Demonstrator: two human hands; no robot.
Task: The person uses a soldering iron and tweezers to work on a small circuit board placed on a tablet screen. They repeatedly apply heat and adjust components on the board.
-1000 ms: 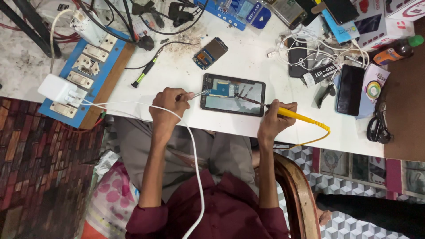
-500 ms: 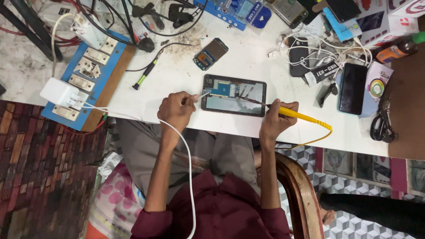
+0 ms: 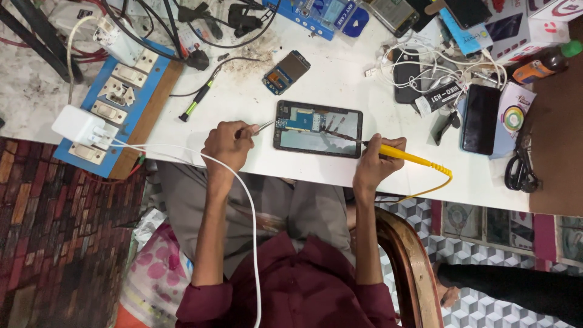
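While the left hand (image 3: pixel 226 146) pinches slim metal tweezers (image 3: pixel 260 127) between closed fingers, their tips touch the left edge of the opened black tablet with its back cover off (image 3: pixel 318 128), which lies flat near the front edge of the white worktable (image 3: pixel 340 85). The right hand (image 3: pixel 373 165) is wrapped tightly round the yellow-handled soldering iron (image 3: pixel 405 155), its thin dark tip resting on the tablet's exposed inside near the middle. A yellow cord runs off the iron to the right and curls over the table edge.

Far right stand a white and red cardboard box (image 3: pixel 516 27) and a blue flat package (image 3: pixel 464 33); a blue blister card (image 3: pixel 325 13) lies at the far centre. A small bare phone circuit part (image 3: pixel 286 72) sits just beyond the tablet, a green-handled screwdriver (image 3: pixel 195 104) to its left. On the left a blue switchboard with white sockets (image 3: pixel 115 103) holds a white charger (image 3: pixel 79 124), whose white cable (image 3: pixel 243 194) drapes over the left forearm. A black phone (image 3: pixel 480 118) and tangled white cables (image 3: pixel 437 61) crowd the right.
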